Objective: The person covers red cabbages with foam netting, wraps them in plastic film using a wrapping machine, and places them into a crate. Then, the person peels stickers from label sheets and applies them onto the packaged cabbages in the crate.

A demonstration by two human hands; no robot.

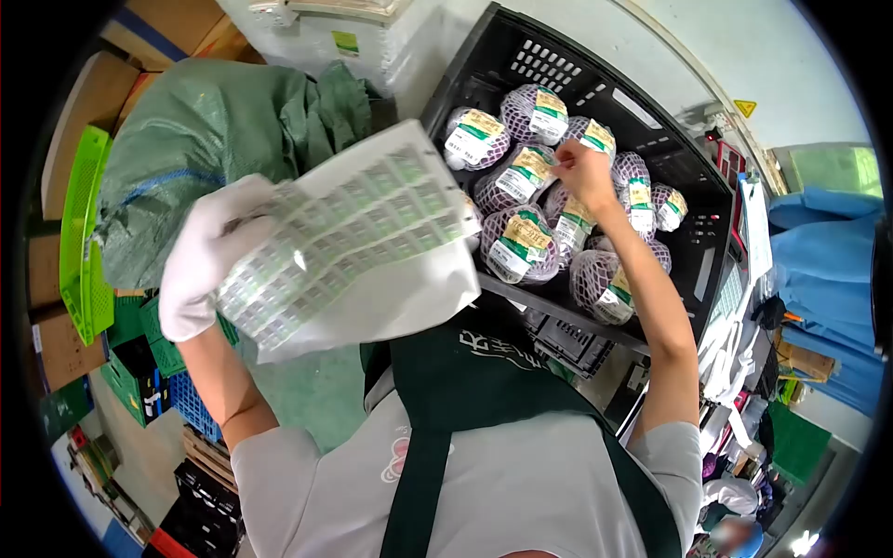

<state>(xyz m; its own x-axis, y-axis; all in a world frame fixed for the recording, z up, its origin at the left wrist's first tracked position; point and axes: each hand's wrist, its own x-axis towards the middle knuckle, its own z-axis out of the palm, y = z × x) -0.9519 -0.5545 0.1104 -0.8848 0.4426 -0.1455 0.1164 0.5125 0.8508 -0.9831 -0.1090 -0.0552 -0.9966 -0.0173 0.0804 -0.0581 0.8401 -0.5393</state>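
Observation:
My left hand (209,251), in a white glove, grips a sheet of labels (344,246) with rows of small green-and-white stickers, on the left of the head view. Bare, my right hand (584,175) reaches into a black crate (549,65) at the upper right. Its fingers are pinched at the label of a netted bag (514,177); whether they hold anything is too small to tell. Several purple net bags with white, green and yellow labels lie in the crate, among them one at the front (519,244).
A large green sack (214,121) stands at the upper left, beside a bright green crate (84,232) and cardboard boxes (60,353). Blue cloth (828,270) hangs at the right. Another person (735,498) is at the lower right, far off.

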